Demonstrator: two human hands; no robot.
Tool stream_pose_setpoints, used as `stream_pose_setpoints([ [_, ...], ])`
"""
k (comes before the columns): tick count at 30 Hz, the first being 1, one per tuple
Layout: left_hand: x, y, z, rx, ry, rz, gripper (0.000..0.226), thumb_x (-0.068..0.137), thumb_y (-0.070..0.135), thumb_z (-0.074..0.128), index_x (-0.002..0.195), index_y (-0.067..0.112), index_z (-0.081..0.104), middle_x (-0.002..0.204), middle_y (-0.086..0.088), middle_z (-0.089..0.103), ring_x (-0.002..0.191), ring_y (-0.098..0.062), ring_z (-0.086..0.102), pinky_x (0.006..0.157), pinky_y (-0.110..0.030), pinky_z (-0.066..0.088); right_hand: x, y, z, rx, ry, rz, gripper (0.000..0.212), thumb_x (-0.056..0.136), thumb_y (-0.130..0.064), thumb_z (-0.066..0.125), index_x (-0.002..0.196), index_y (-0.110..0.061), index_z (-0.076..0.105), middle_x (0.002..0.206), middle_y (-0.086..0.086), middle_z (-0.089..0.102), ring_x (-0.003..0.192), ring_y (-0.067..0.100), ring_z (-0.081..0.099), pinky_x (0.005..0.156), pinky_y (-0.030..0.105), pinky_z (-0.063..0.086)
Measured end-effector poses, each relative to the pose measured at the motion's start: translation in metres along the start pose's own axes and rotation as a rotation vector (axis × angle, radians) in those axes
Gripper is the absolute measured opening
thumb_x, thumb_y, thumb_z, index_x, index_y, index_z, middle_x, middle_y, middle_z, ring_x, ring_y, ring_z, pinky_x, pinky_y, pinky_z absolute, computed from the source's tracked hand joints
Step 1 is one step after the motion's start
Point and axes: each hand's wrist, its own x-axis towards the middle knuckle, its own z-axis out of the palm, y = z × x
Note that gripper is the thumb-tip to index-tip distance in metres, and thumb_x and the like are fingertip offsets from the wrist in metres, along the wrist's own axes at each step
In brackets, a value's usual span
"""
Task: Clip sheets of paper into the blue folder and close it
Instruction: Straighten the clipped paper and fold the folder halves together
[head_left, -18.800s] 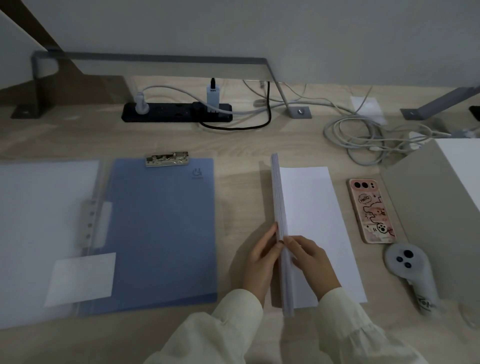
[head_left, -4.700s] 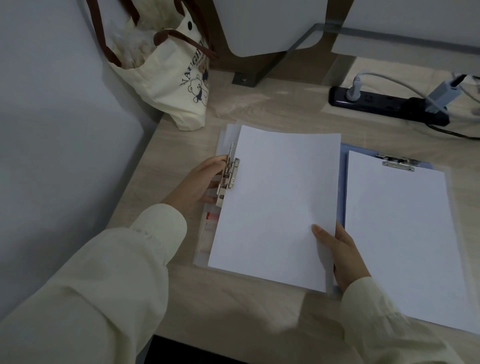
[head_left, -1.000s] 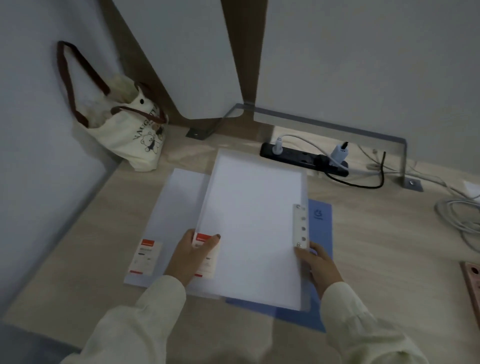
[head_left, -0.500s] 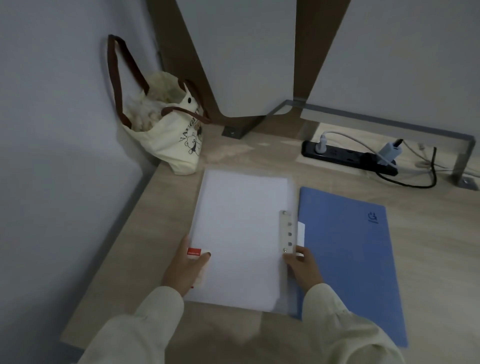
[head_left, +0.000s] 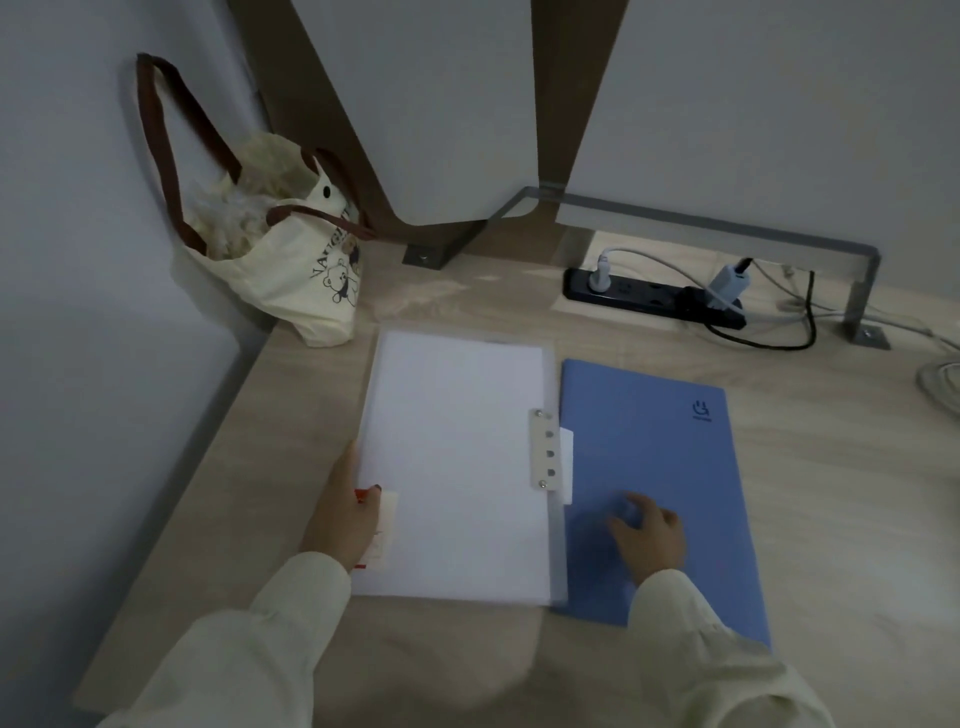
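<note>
The blue folder (head_left: 660, 447) lies flat on the desk, its blue face up with a small logo at the top right. Joined to its left side is a translucent cover (head_left: 457, 457) with white paper showing through it. A white riveted strip (head_left: 543, 449) runs along the seam between them. My left hand (head_left: 343, 519) grips the translucent cover's left edge, thumb on top beside a red-and-white label (head_left: 382, 530). My right hand (head_left: 649, 535) rests on the blue face, fingers spread and blurred. No clip shows.
A cream tote bag (head_left: 291, 270) stands in the back left corner against the wall. A black power strip (head_left: 649, 296) with plugs and cables lies behind the folder under a metal bracket (head_left: 727, 228). More cables (head_left: 940, 379) lie at the far right.
My right hand has left the riveted strip and moved right onto the blue face. My left hand has shifted slightly to the cover's left edge. The folder has not moved.
</note>
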Motion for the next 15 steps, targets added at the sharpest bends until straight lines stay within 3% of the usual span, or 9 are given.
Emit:
stream_pose_setpoints([
  [2, -0.013, 0.008, 0.01, 0.228, 0.092, 0.117, 0.067, 0.093, 0.019, 0.047, 0.148, 0.021, 0.01, 0.159, -0.005, 0.004, 0.144, -0.027, 0.014, 0.114, -0.038, 0.023, 0.012, 0.022, -0.024, -0.011, 0.12, 0.103, 0.045, 0.086, -0.009, 0.056, 0.13, -0.004, 0.047, 0.137, 0.026, 0.036, 0.124, 0.041, 0.039, 0.103, 0.042, 0.033],
  [4, -0.029, 0.015, 0.027, 0.377, 0.103, 0.287, 0.069, 0.093, 0.024, 0.047, 0.148, 0.02, 0.006, 0.158, -0.004, -0.01, 0.147, -0.022, -0.005, 0.118, -0.032, 0.006, 0.022, 0.046, -0.045, -0.047, 0.188, 0.248, 0.045, 0.087, -0.013, 0.054, 0.131, -0.006, 0.045, 0.139, 0.024, 0.031, 0.126, 0.04, 0.033, 0.104, 0.045, 0.03],
  [8, -0.055, 0.026, 0.069, 0.578, -0.106, 0.362, 0.07, 0.095, 0.037, 0.036, 0.146, 0.027, -0.011, 0.151, 0.005, -0.03, 0.144, -0.02, -0.022, 0.114, -0.031, -0.01, 0.04, 0.082, -0.071, -0.136, 0.236, 0.417, 0.046, 0.086, -0.023, 0.055, 0.125, 0.0, 0.046, 0.134, 0.025, 0.039, 0.122, 0.039, 0.037, 0.102, 0.045, 0.032],
  [12, -0.066, 0.032, 0.105, 0.829, -0.254, 0.301, 0.076, 0.093, 0.051, 0.03, 0.145, 0.024, -0.018, 0.15, -0.002, -0.035, 0.137, -0.023, -0.032, 0.115, -0.04, -0.014, 0.055, 0.088, -0.09, 0.064, 0.052, 0.439, 0.055, 0.084, -0.018, 0.061, 0.128, 0.009, 0.043, 0.132, 0.027, 0.049, 0.12, 0.04, 0.048, 0.099, 0.044, 0.037],
  [15, -0.071, 0.035, 0.117, 0.865, -0.25, 0.26, 0.08, 0.092, 0.052, 0.032, 0.144, 0.02, -0.02, 0.151, -0.004, -0.033, 0.131, -0.02, -0.035, 0.114, -0.042, -0.013, 0.055, 0.09, -0.096, 0.048, -0.094, 0.416, 0.055, 0.086, -0.028, 0.058, 0.128, 0.005, 0.046, 0.131, 0.022, 0.051, 0.115, 0.038, 0.051, 0.095, 0.042, 0.04],
])
